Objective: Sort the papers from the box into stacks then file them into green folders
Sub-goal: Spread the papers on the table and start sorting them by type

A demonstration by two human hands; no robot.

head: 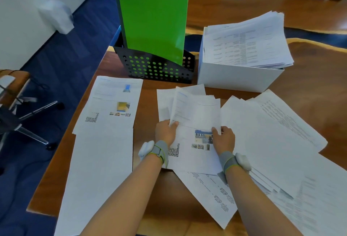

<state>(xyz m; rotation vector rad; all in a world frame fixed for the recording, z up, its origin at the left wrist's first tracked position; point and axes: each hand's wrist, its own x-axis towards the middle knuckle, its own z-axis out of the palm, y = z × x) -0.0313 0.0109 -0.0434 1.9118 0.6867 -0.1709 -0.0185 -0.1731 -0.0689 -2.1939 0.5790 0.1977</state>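
- Your left hand (165, 131) has its fingers clamped on the white printed sheets (195, 112), just in front of the white cardboard box (238, 80) on the wooden counter (178, 207).
- Your right hand (224, 139) pinches their right edge.
- The green plastic folders (154, 27) stand left of that box.

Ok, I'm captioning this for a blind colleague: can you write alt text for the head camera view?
A person's left hand and right hand each pinch pages of a loose pile of papers on a wooden table. Behind stand a green folder in a black perforated file holder and a white box full of papers; more sheets lie on both sides.
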